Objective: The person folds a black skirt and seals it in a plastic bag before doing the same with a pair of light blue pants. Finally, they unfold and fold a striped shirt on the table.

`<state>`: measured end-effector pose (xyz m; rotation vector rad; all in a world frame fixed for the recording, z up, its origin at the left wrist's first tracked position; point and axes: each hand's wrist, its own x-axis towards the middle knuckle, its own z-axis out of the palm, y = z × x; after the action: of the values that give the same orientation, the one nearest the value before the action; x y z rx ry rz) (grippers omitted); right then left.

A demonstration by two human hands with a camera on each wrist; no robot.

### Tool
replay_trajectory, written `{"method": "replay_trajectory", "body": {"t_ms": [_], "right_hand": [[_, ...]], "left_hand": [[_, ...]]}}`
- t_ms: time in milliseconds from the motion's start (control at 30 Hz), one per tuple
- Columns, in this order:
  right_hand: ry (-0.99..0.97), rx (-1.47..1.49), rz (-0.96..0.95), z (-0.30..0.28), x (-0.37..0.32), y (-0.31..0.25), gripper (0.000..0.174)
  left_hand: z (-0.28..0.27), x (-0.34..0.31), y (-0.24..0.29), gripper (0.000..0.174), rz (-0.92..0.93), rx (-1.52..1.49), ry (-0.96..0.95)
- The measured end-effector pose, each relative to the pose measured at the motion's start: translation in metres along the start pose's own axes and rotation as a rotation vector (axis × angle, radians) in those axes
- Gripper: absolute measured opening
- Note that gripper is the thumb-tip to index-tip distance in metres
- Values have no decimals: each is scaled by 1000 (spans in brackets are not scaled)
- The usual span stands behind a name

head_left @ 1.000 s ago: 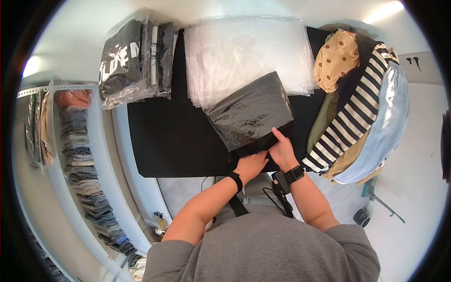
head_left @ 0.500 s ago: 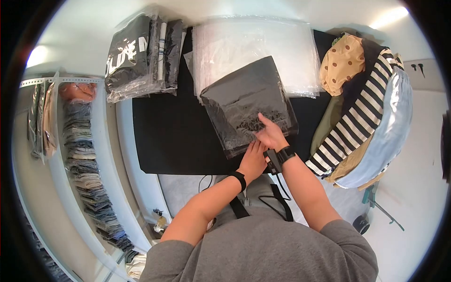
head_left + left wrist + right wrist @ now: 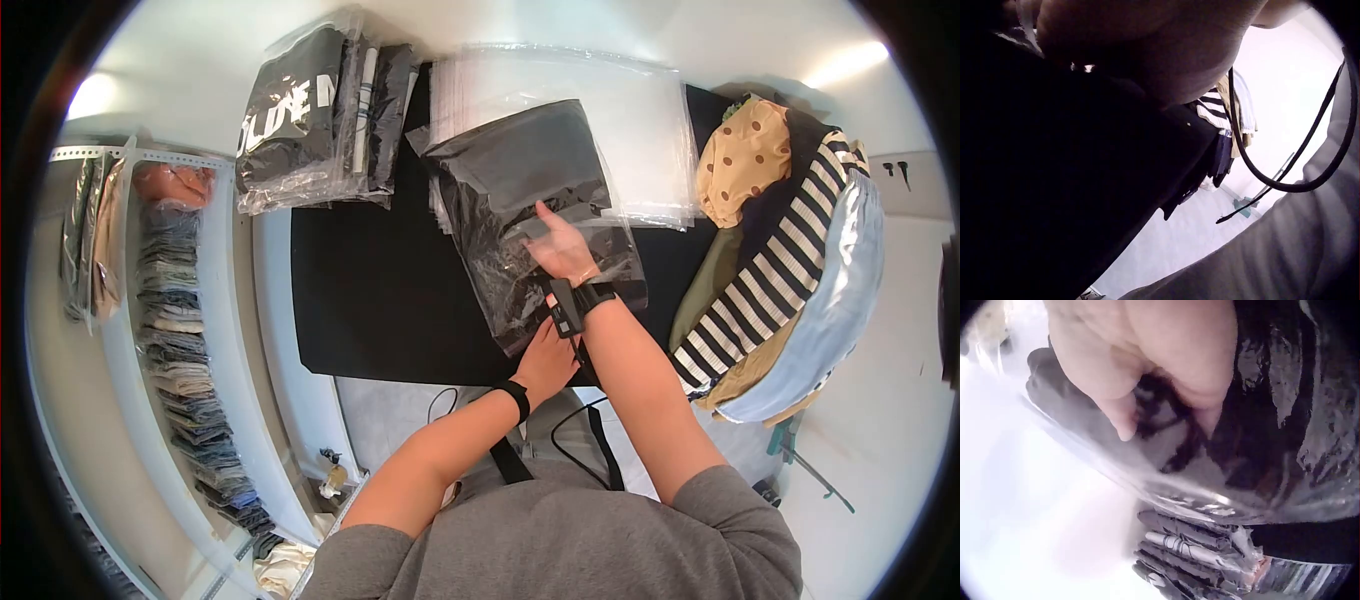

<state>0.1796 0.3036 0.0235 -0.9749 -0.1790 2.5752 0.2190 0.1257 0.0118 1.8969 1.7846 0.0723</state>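
Note:
A dark folded garment [image 3: 545, 150] lies in a clear plastic bag [image 3: 500, 290], tilted over the black tabletop [image 3: 370, 290]. My right hand [image 3: 562, 250] is on the bag's middle by the garment's lower edge, thumb extended; in the right wrist view, the hand [image 3: 1147, 356] has its digits apart on dark, creased material. Whether it is inside the bag I cannot tell. At the bag's near edge my left hand [image 3: 548, 362] grips the plastic, its fingertips partly hidden behind the right wrist. The left wrist view shows mainly the shadowed underside of the hand [image 3: 1141, 50].
Clear bags [image 3: 640, 130] are stacked at the back. Packed garments [image 3: 300, 120] stand at the back left. Along the right lie a striped garment [image 3: 770, 265], a dotted one [image 3: 745, 160] and light blue clothing [image 3: 840, 300]. Shelved clothes [image 3: 175, 300] are at the far left.
The right hand has moved up along the bag, and the garment's lower edge now sits farther from me, leaving see-through plastic below it. The left hand stays near the bag's close edge.

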Motion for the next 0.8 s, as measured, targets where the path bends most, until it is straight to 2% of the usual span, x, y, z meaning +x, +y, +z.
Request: {"method": "replay_trajectory", "body": {"t_ms": [33, 100, 167, 200, 233, 333, 367, 433, 467, 500, 567, 600, 633, 700, 733, 800], "right_hand": [[-60, -17, -28, 2, -1, -1, 36], [-85, -29, -66, -6, 13, -4, 36], [13, -16, -82, -3, 18, -15, 38], [-17, 19, 3, -14, 32, -21, 42], [-16, 19, 7, -12, 40, -22, 42], [379, -35, 93, -3, 43, -23, 53], [380, -38, 92, 8, 28, -22, 53], [-57, 59, 184, 27, 3, -19, 72], [-42, 118, 223, 10, 17, -16, 61], [-41, 114, 224, 5, 20, -12, 61], [83, -477, -161, 3, 13, 0, 47], [-89, -1197, -425, -2, 4, -2, 36], [-90, -1197, -423, -6, 10, 1, 36], [197, -599, -155, -16, 27, 14, 31], [196, -596, -153, -7, 28, 21, 31], [474, -361, -360, 22, 21, 35, 43]], "left_hand": [[-2, 0, 0, 55, 33, 22, 100], [-4, -4, 3, 59, 24, 44, 72], [-12, -7, 5, 62, 13, 67, 41], [-14, -8, 5, 64, 28, 103, 96], [-14, -9, 5, 67, 43, 139, 149], [-10, -9, 4, 68, 47, 89, 155], [-10, -9, 4, 68, 47, 88, 158], [-11, -11, 2, 68, 60, 29, 138], [-11, -13, 1, 68, 57, 27, 141], [-10, -14, 2, 65, 70, 39, 128], [-6, -17, 4, 62, 84, 48, 115], [-1, -19, 5, 57, 89, 22, 155], [2, -20, 5, 52, 93, -4, 195], [2, -22, 5, 47, 101, 83, 231], [2, -22, 5, 42, 111, 171, 270], [9, -24, 4, 40, 112, 75, 279]]}}
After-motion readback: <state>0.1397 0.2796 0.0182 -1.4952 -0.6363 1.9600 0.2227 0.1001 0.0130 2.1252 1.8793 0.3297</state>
